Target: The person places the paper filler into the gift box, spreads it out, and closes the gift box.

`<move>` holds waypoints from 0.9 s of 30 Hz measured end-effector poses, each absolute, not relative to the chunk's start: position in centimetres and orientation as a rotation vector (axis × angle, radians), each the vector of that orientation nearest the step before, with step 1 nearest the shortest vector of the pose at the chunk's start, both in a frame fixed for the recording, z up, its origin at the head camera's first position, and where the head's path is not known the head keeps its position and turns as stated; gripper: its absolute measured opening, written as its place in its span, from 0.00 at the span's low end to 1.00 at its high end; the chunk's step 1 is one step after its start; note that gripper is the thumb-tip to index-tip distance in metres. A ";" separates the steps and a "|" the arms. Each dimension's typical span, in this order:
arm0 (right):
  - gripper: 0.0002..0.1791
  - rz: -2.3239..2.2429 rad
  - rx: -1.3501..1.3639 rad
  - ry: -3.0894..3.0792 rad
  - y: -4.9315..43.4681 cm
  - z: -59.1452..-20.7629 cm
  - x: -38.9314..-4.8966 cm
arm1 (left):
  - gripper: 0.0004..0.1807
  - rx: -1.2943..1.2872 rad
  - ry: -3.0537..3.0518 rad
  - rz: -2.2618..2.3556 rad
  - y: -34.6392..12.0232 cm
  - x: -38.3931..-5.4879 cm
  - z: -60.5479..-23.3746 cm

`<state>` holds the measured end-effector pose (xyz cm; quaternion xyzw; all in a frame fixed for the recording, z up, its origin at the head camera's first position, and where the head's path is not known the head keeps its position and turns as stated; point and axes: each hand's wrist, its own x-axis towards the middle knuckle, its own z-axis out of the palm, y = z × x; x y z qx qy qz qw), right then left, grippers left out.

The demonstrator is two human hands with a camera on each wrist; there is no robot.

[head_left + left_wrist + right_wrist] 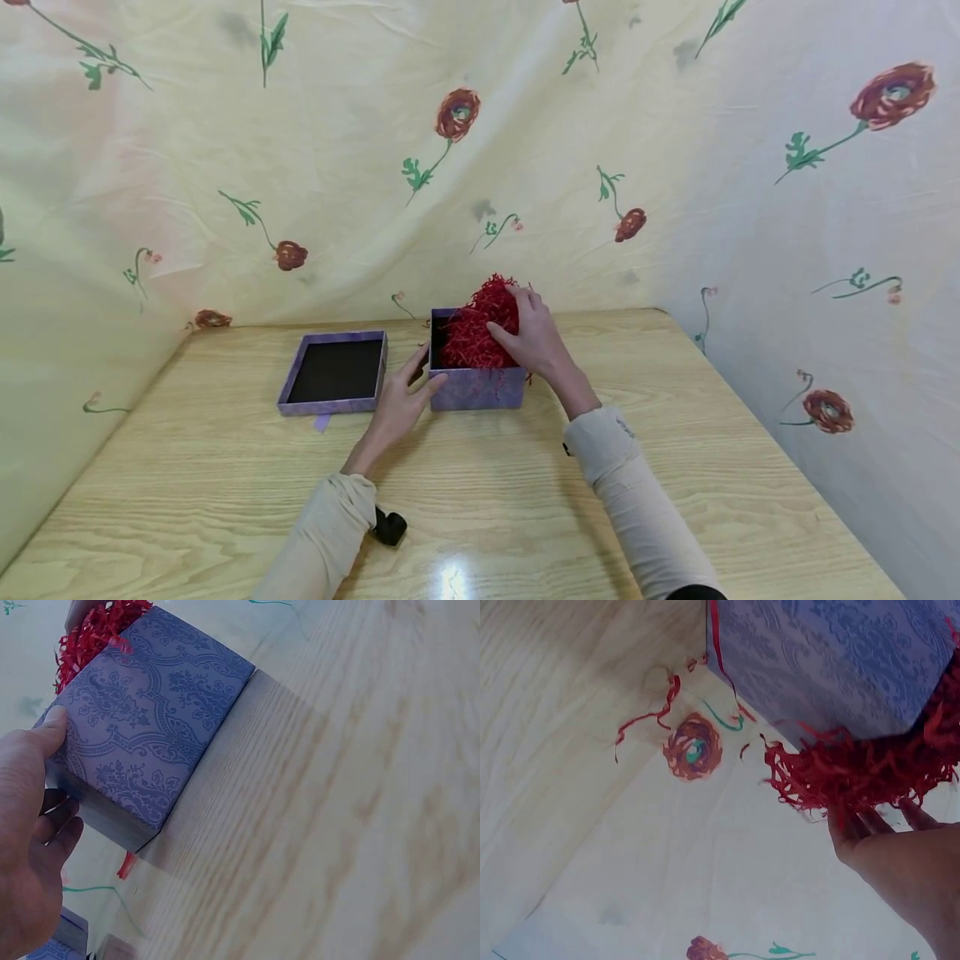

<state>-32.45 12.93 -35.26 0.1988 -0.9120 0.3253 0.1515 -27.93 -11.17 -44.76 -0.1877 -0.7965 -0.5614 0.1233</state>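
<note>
Pale tabletop [480, 479] carries a box [476, 390] and a lid [335, 371]

The wood-grained surface is light yellow-brown, with a bright patch of glare [452, 579] at its near middle. The box, purple-patterned and uncovered, stands upright toward the far edge. To its left, a little apart, lies the lid, dark inside facing up (a small purple tab [322, 422] juts from its near side). A curly red strand [666, 709] shows beside the box, near the tabletop's far edge.

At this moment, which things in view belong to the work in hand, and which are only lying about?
Job, probably:
purple box, held by left hand
red filler, touched by right hand
matching purple lid, set aside

Apparently not used:
stray red shreds beside the box
floral cloth, background
</note>
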 end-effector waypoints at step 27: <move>0.38 0.851 0.719 -2.784 10.6 -36.2 -32.4 | 0.36 -0.571 -2.281 -1.700 -11.3 -28.0 -44.8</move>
